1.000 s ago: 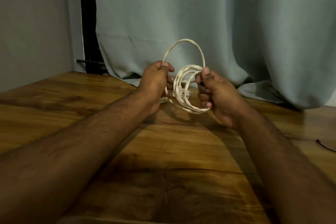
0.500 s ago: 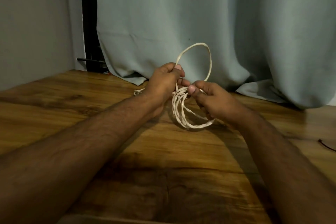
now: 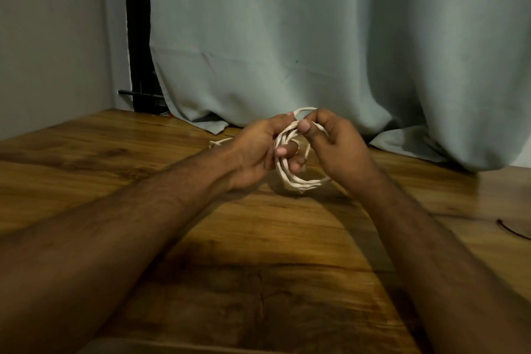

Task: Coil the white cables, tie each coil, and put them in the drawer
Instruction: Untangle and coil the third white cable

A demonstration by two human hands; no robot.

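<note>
2 hands, left hand (image 3: 255,152) and right hand (image 3: 336,149), each pinch 1 white cable coil (image 3: 298,184) above the table (image 3: 258,238).

Two bare forearms reach in from the bottom corners, with no sleeves, watch or rings showing. Fine hair covers both forearms. The left hand (image 3: 255,149) and right hand (image 3: 336,149) have short, pale fingernails.
</note>
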